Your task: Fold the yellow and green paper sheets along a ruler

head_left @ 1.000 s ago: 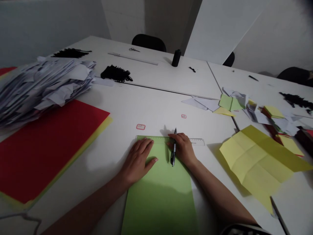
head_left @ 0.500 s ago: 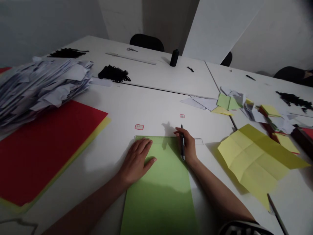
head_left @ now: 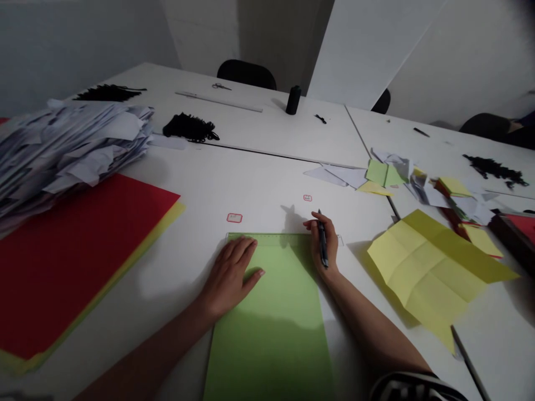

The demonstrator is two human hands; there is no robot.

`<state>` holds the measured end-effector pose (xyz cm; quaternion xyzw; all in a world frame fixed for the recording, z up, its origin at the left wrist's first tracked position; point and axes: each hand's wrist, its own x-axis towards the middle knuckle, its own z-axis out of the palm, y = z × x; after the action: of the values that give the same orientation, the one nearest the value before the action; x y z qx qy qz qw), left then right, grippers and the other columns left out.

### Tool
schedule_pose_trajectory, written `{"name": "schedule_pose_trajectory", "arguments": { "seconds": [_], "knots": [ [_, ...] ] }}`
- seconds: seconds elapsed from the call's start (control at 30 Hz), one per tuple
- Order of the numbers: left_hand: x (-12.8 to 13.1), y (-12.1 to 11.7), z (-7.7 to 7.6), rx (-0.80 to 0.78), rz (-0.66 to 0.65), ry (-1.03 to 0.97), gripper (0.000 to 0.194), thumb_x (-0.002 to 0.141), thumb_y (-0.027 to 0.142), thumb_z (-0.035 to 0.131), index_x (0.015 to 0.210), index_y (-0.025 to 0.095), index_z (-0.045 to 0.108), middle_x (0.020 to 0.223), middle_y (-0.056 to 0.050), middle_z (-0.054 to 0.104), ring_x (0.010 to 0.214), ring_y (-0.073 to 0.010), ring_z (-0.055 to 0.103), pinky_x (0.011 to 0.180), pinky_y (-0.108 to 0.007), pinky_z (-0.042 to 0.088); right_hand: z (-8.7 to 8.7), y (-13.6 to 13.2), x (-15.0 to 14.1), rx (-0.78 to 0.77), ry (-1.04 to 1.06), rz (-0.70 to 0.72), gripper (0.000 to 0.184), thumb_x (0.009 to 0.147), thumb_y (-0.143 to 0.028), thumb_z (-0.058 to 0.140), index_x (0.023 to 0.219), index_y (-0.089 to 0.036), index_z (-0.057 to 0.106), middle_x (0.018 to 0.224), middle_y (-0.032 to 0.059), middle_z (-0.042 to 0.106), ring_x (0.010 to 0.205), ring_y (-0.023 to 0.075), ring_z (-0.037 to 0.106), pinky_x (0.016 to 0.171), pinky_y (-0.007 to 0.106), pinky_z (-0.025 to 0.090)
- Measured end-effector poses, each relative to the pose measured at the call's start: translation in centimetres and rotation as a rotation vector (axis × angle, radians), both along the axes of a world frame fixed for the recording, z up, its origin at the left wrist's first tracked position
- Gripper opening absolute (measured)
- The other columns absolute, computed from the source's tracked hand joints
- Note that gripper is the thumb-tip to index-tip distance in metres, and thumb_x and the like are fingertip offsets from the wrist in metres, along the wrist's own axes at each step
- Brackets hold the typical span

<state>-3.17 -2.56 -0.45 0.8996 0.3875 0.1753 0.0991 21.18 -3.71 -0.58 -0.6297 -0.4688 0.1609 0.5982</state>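
My left hand point(head_left: 230, 274) lies flat, fingers spread, on the top left corner of the green sheet point(head_left: 273, 323), pinning it and the near end of the clear ruler point(head_left: 284, 239) that runs along the sheet's far edge; my right hand point(head_left: 325, 245) is closed round a dark pen point(head_left: 322, 245), tip pointing away from me, and rests at the ruler's right end by the sheet's top right corner. The two hands are well apart, one at each end of that edge. The sheet lies lengthwise toward me on the white worktop point(head_left: 267, 178), flat and uncreased. I judge it thin and light, limp if lifted by one corner, and easy to crease or smudge; on this smooth worktop it would slide readily, so a broad flat palm is the right hold, kept close to the line being ruled. The ruler looks stiff but slick and would likely skate unless pressed along its length rather than at one point. The pen is rigid and small, best gripped low near the tip. To my left lies a red sheet point(head_left: 75, 262) under a heap of white scraps point(head_left: 71, 150); to my right a creased yellow sheet point(head_left: 434, 273) lies apart, with mixed offcuts point(head_left: 418, 181) beyond it.
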Motion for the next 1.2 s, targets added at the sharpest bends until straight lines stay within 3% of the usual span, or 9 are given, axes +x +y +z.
{"name": "schedule_pose_trajectory", "arguments": {
  "seconds": [0.43, 1.2],
  "knots": [
    [-0.05, -0.07, 0.13, -0.02, 0.0, 0.017, 0.053, 0.091, 0.04, 0.051, 0.137, 0.015, 0.042, 0.139, -0.012, 0.048, 0.13, -0.0275, 0.041, 0.11, -0.046, 0.035, -0.8, 0.35, 0.09, 0.035, 0.109, -0.068, 0.031, 0.091, -0.04, 0.05, 0.114, -0.02, 0.057, 0.081, 0.0025, 0.066, 0.073, 0.0145, 0.061, 0.07, 0.03, 0.047],
    [0.03, -0.14, 0.15, -0.029, 0.002, -0.027, 0.055, 0.09, 0.039, 0.053, 0.139, 0.019, 0.041, 0.139, -0.011, 0.048, 0.13, -0.0282, 0.042, 0.11, -0.048, 0.036, -0.4, 0.17, -0.01, -0.031, 0.051, -0.062, 0.032, 0.092, -0.041, 0.048, 0.111, -0.018, 0.058, 0.077, 0.0028, 0.066, 0.07, 0.0153, 0.062, 0.068, 0.03, 0.047]
  ]
}}
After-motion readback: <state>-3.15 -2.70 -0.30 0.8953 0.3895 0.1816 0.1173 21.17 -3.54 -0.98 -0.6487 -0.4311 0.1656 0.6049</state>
